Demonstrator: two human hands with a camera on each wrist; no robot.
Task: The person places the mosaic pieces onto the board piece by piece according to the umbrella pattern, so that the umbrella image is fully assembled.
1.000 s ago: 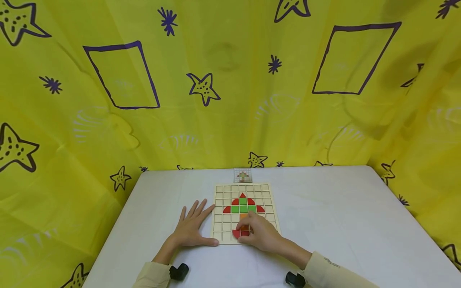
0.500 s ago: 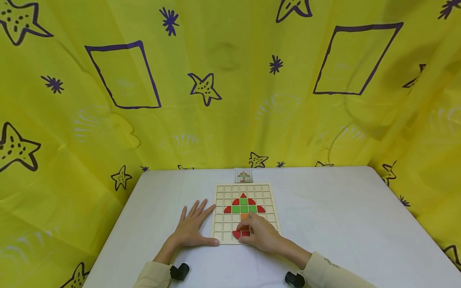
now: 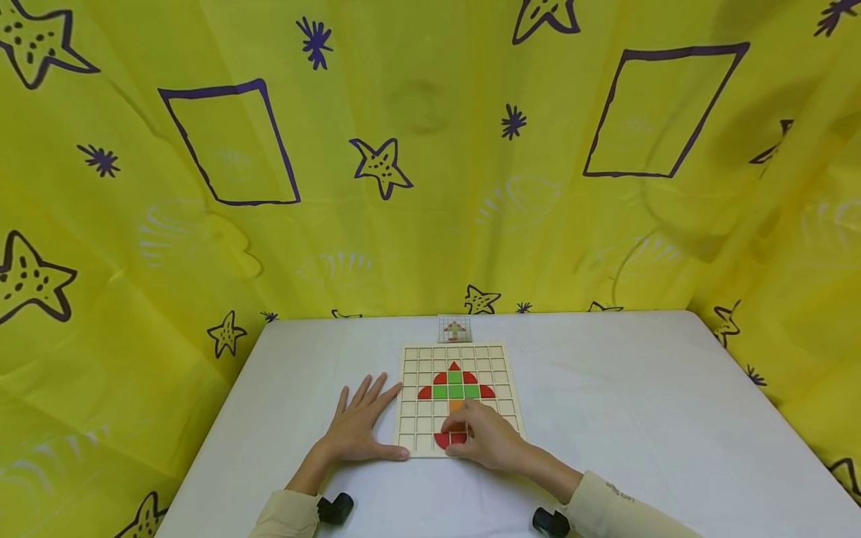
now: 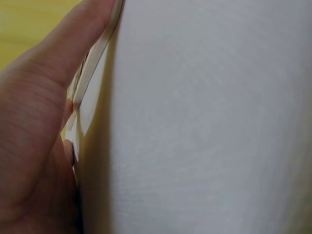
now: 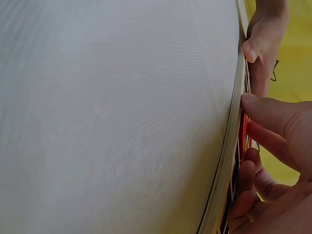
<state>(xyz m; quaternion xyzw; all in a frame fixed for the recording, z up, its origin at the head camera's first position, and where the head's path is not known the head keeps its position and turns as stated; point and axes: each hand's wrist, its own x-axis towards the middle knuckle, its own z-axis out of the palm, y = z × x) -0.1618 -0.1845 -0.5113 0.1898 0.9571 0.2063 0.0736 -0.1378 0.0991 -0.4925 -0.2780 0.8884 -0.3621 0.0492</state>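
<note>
A pale wooden grid board (image 3: 409,411) lies on the white table. My left hand (image 3: 356,430) is spread at its left side, with the thumb at the near left corner and the index fingertip at the left edge. At the bottom row, my right hand (image 3: 491,437) holds a red quarter-circle piece (image 3: 441,441) between thumb and index finger. Another red piece (image 3: 458,438) sits right beside it, partly covered by the fingers. Farther up are green squares (image 3: 455,390), red curved pieces, a red triangle (image 3: 454,366) and an orange piece (image 3: 456,405), partly hidden by the right hand.
A small pattern card (image 3: 454,328) with a similar coloured figure lies behind the board. The white tabletop (image 3: 605,403) extends to both sides. A yellow curtain (image 3: 430,224) with star drawings hangs around the table's back and sides.
The red quarter-circle piece stood slightly askew a second ago and now lies flatter in its bottom-row cell. Both hands have stayed almost in place.
</note>
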